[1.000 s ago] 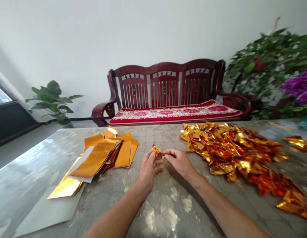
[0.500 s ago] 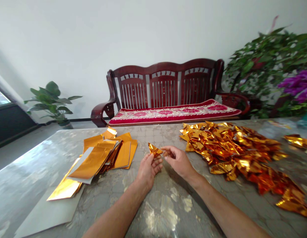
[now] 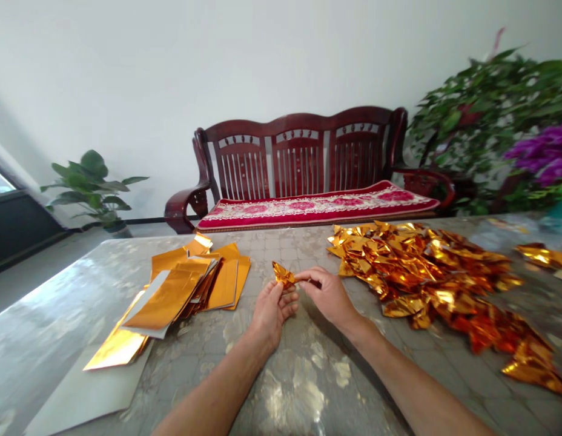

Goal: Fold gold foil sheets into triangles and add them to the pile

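A small folded piece of gold foil paper, pointed at its upper left, is held above the middle of the table. My left hand pinches it from below between thumb and fingers. At its right end, my right hand has thumb and index finger closed on the tip, the other fingers curled. Flat sheets of gold foil paper lie in a loose stack left of my hands. To the right spreads a heap of folded gold foil pieces.
Under everything is a glossy patterned table. A pale grey sheet lies at the left. Clear plastic rests at the far right. Beyond the table stand a dark wooden bench with a red mat, and leafy plants.
My right index finger has straightened and moved in against the foil piece's right end, which now looks narrower. My left hand keeps its hold. The whole view has shifted slightly.
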Motion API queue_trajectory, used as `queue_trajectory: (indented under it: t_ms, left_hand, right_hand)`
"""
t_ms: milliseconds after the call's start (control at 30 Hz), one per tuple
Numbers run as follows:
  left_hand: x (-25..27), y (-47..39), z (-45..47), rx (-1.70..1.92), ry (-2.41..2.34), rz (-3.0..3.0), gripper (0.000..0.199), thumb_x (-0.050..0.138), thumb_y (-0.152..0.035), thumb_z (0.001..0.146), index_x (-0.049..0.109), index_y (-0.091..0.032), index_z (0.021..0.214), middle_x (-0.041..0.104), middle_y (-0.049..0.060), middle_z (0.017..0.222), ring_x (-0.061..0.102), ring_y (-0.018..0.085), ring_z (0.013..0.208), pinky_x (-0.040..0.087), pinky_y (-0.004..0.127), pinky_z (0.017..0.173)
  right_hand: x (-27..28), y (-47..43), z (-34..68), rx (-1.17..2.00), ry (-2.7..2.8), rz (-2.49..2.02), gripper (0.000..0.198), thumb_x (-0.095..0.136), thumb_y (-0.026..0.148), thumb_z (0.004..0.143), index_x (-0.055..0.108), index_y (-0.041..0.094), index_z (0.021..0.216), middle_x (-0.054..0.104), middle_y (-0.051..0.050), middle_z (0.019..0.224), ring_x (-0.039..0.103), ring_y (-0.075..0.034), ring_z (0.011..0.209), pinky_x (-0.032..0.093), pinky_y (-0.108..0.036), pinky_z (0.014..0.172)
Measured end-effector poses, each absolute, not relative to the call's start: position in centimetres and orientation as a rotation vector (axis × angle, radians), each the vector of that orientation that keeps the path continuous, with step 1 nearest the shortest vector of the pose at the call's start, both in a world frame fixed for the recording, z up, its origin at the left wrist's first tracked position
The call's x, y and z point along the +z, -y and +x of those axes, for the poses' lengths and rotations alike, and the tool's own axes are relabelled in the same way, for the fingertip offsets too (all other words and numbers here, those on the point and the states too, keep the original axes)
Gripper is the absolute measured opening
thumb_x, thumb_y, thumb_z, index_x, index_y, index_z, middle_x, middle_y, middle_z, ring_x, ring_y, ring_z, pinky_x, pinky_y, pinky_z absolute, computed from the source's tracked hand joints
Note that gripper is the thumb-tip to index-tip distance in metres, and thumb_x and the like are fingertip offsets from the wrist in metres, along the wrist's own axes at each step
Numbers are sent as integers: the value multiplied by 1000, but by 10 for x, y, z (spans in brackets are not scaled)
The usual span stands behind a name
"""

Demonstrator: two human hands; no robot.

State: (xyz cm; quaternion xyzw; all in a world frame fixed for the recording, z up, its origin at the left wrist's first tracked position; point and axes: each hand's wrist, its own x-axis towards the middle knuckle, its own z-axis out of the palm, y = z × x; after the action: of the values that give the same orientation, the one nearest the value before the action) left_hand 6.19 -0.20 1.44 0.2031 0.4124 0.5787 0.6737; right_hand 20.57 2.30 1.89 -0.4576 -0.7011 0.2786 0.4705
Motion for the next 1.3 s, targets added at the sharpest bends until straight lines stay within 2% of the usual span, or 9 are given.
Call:
queue_trajectory:
  t_ms: [267,433,567,733,900,1000,1167,1300]
  left_hand:
    - [14,1,62,1303,-938,503,13,64,-24,87,58,-14,93,68,4,82,66,10,59,53,18,50]
    - [15,5,65,1319,-866,674,35,78,-35,75,58,-17,97,68,6,98,68,13,73,55,19,53]
    - [14,6,69,1373,-899,801,52,87,-31,61,56,-19,102,67,5,102,67,13,77,54,18,55]
    - [9,4,68,1391,-957,803,50,85,-28,60,55,-18,98,66,1,87,61,9,64,49,16,50]
    - [8,3,66,1382,-988,807,44,83,-28,61,56,-17,94,67,0,82,62,10,64,46,15,49]
    - [8,4,67,1386,-988,815,46,84,-27,60,57,-18,96,68,0,84,62,10,64,46,16,49]
    - [10,2,64,1397,-951,790,57,85,-25,60,57,-21,109,69,4,107,66,12,75,51,17,55]
    - [10,0,62,1378,-916,786,49,84,-25,61,59,-19,103,69,3,98,66,13,78,50,16,55]
  right_hand:
    - [18,-22,205,685,1718,-1134,21,56,22,80,75,21,89,72,-4,87,64,-17,78,49,-29,73]
    - [17,-23,204,753,1670,-1135,21,56,24,80,75,20,88,74,-4,88,66,-19,83,50,-30,78]
    - [16,-24,203,851,1610,-1158,23,56,27,81,76,19,90,74,-4,82,67,-20,81,51,-31,76]
    - [15,-22,202,790,1652,-1147,20,58,24,80,75,19,89,74,-4,86,67,-19,82,51,-30,76]
    - [15,-19,202,613,1734,-1131,17,57,21,83,73,21,85,71,-3,84,65,-18,80,49,-29,75]
    - [14,-19,202,542,1745,-1109,16,56,19,84,72,22,84,70,-3,84,65,-17,81,49,-29,76]
    - [13,-19,203,483,1749,-1087,17,58,16,83,73,22,86,70,-3,86,66,-18,83,49,-29,77]
    - [11,-20,203,522,1759,-1089,21,58,13,81,75,23,89,72,-4,88,66,-18,84,50,-29,78]
